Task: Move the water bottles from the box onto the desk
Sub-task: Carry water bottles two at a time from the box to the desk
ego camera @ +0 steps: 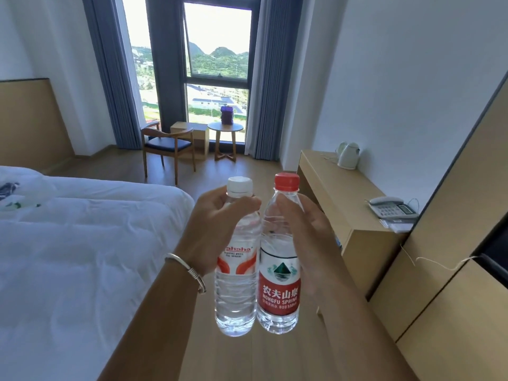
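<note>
Head view, single frame. Item one: white-capped bottle (237,257), clear plastic with a red-and-white label, full of water, held upright in mid-air above the floor between bed and desk. Holder: left hand (217,229), silver bangle (187,272) at the wrist, fingers and thumb wrapped round the shoulder just under the cap. Item two: red-capped bottle (279,257), red label with a green mountain mark, also full by the look of it, upright and touching the first along its side. Holder: right hand (302,237), fingers curled round the neck and upper body. Both grips narrow and closed on their bottles. Destination: wooden desk (330,188) against the right wall, ahead and to the right, well apart from the bottles; it carries a pale kettle (347,155) at the far end and a telephone (391,207) nearer. The box is not in view. Handling, as judgement: full bottles carry moderate weight; thin walls will flex under a hard squeeze, smooth plastic may slip, yet nothing is fragile. The ribbed shoulder or the labelled waist gives the surest hold. Surroundings: white bed (82,243) on the left, chair (167,147) and round table (225,127) by the window.
</note>
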